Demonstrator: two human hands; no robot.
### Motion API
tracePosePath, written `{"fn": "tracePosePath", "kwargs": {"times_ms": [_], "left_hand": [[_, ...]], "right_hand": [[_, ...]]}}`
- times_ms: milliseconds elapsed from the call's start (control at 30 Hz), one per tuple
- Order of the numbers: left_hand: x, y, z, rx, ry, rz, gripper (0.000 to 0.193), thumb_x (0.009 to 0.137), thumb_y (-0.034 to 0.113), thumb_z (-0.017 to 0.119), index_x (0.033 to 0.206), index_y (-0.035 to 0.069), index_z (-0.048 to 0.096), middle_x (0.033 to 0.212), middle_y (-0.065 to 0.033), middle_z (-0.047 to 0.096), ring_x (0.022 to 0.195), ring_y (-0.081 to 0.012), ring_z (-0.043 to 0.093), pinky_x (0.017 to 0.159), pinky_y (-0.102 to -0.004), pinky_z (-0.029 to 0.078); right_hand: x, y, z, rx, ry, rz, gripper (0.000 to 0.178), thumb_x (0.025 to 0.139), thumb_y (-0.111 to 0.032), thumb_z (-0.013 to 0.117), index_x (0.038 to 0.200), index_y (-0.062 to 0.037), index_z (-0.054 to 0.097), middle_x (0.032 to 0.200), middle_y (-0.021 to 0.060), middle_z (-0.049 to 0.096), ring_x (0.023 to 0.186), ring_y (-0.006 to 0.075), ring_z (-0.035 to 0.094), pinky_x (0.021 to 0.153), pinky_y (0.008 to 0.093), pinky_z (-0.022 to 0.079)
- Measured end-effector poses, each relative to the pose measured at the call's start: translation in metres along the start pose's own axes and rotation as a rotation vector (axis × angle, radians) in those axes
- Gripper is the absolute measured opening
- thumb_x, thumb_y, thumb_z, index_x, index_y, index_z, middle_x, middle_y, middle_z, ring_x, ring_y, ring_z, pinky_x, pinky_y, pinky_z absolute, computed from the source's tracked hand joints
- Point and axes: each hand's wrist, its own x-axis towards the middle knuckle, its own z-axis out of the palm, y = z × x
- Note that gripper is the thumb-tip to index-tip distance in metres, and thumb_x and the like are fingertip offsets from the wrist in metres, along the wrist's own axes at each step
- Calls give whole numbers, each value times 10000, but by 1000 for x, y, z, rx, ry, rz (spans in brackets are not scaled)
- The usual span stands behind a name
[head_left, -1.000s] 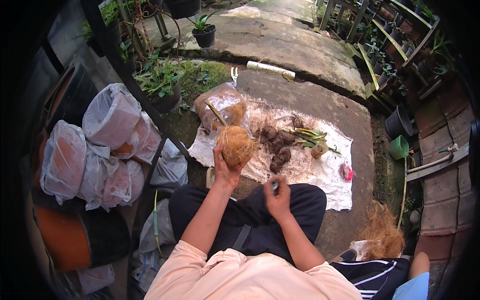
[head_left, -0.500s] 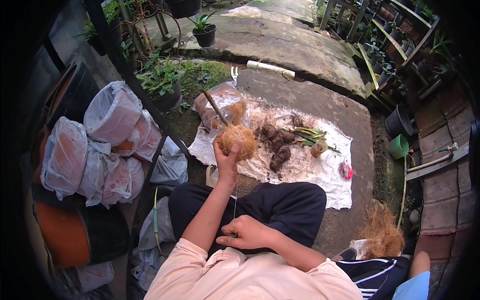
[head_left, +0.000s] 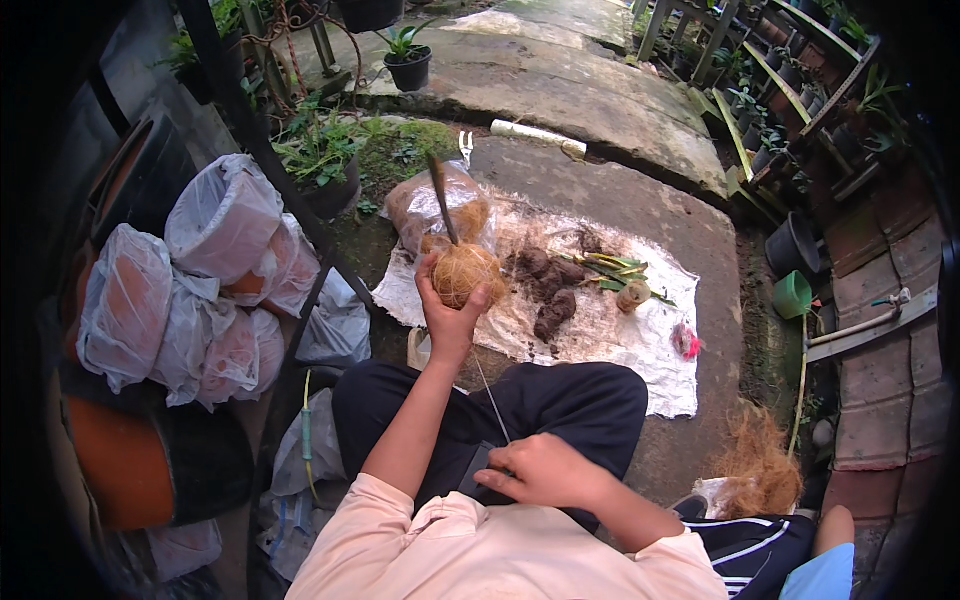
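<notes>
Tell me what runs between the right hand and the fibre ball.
In the head view, a thin taut string runs from the right hand to the fibre ball, crossing dark trousers.

White plastic-wrapped pots (head_left: 190,290) lie left; a green cup (head_left: 792,295) sits right of the white sheet (head_left: 640,345).

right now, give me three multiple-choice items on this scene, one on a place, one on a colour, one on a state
1. Where do the dark clumps lie?
A on the white sheet
B in a pot
C on the lap

2. What colour is the scoop at the right?
A red
B green
C blue

3. How is the fibre ball kept?
A lying on the ground
B hanging from a hook
C gripped in the left hand

A: clumps sit on the sheet. B: it shows green. C: fingers wrap it, raised.
</notes>
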Motion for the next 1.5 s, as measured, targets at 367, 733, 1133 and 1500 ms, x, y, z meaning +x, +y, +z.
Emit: {"fn": "tracePosePath", "kwargs": {"times_ms": [367,733,1133,1500], "left_hand": [[-6,1,1,251,-350,4,864,703,206,826,1426,47,381,1336,-180,481,1235,-291,511,1052,-402,418],[-14,13,7,195,-553,-16,710,801,270,756,1393,69,420,1305,-156,515,1206,-254,530,1017,-374,432],[-18,3,4,-73,-627,-233,627,810,294,731,1326,75,451,1252,-103,522,1157,-187,523,1014,-341,416],[-13,30,3,-125,-686,-244,612,748,253,716,1288,40,522,1239,-89,547,1162,-184,532,1015,-335,422]], "right_hand": [[-22,14,-88,-255,310,-126,389,890,-338,675,635,-67,559,573,116,550,545,321,590,509,420,453],[31,82,-163,315,707,-87,263,837,-208,731,895,-78,510,747,-5,528,666,95,506,594,274,436],[104,120,-135,1203,859,-272,278,893,0,593,993,-152,382,756,-34,443,547,48,365,456,212,284],[124,134,-103,1327,814,-91,212,912,-23,561,971,-161,412,662,-75,414,496,46,363,435,217,296]]}}
